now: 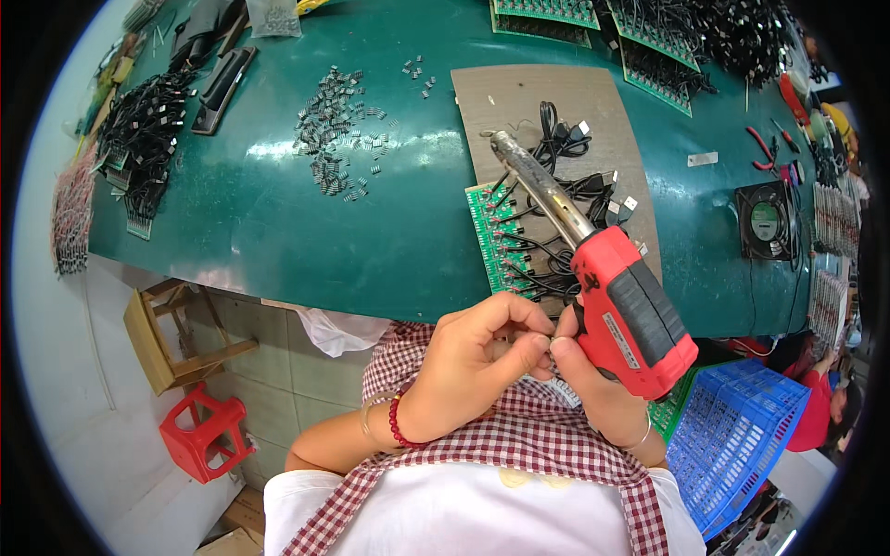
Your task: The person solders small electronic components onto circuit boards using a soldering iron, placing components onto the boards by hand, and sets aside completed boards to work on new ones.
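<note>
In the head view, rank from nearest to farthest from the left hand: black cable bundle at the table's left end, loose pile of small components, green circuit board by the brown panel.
From the left hand:
1. Green circuit board: just ahead, by the brown panel.
2. Component pile: farther ahead, leftward.
3. Black cable bundle: table's left end.

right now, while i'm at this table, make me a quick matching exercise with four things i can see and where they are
1. plastic stool
2. crate
3. fan
4. soldering gun

A. black, on the table
B. red and black, at the right hand
C. on the floor at left
D. blue, at lower right

Pairs: 1-C, 2-D, 3-A, 4-B
</note>
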### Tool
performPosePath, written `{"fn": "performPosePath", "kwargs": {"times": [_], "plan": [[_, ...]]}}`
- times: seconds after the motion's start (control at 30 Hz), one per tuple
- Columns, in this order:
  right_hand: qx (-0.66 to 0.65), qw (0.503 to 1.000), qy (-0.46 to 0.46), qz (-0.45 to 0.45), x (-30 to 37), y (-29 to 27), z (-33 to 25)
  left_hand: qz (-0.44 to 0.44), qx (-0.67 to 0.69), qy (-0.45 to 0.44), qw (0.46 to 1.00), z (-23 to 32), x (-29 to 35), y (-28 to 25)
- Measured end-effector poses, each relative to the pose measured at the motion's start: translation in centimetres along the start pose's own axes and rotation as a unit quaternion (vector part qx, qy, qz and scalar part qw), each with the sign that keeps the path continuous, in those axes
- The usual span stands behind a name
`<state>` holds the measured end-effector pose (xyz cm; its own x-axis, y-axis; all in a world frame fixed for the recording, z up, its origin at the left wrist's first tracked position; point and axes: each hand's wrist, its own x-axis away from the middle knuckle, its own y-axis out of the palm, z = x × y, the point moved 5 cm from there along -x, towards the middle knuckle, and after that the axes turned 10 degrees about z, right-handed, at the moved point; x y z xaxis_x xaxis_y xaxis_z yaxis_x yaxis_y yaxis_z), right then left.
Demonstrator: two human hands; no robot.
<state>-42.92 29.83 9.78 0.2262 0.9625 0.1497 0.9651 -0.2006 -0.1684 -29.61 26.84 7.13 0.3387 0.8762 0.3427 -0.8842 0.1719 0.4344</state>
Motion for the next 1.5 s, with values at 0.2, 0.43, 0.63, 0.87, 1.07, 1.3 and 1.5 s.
{"fn": "performPosePath", "kwargs": {"times": [0.2,0.43,0.63,0.87,1.07,1.3,1.5], "plan": [[-0.009,0.999,0.05,0.014,-0.1,0.2,0.2,-0.02,-0.037,-0.072,0.996,0.4,-0.4,-0.9],[0.068,0.997,-0.014,-0.016,-0.3,0.6,0.5,-0.093,-0.303,0.055,0.947,2.3,-1.3,-1.1],[0.009,0.996,-0.018,0.086,-0.8,-2.2,-0.1,0.011,-0.222,-0.072,0.972,2.4,-7.7,-7.2],[-0.018,0.991,0.094,0.095,-0.4,-3.3,1.7,0.001,-0.221,-0.084,0.972,1.7,-11.0,-8.6],[-0.009,0.993,0.099,0.068,-0.3,-3.3,2.7,-0.031,-0.211,-0.118,0.97,1.8,-11.7,-8.4],[0.012,0.994,0.089,0.055,-0.5,-3.2,2.9,-0.052,-0.195,-0.146,0.968,1.9,-11.9,-8.6],[0.005,0.993,0.104,0.054,-0.6,-3.0,2.9,-0.065,-0.186,-0.156,0.968,1.7,-12.0,-8.7]]}}
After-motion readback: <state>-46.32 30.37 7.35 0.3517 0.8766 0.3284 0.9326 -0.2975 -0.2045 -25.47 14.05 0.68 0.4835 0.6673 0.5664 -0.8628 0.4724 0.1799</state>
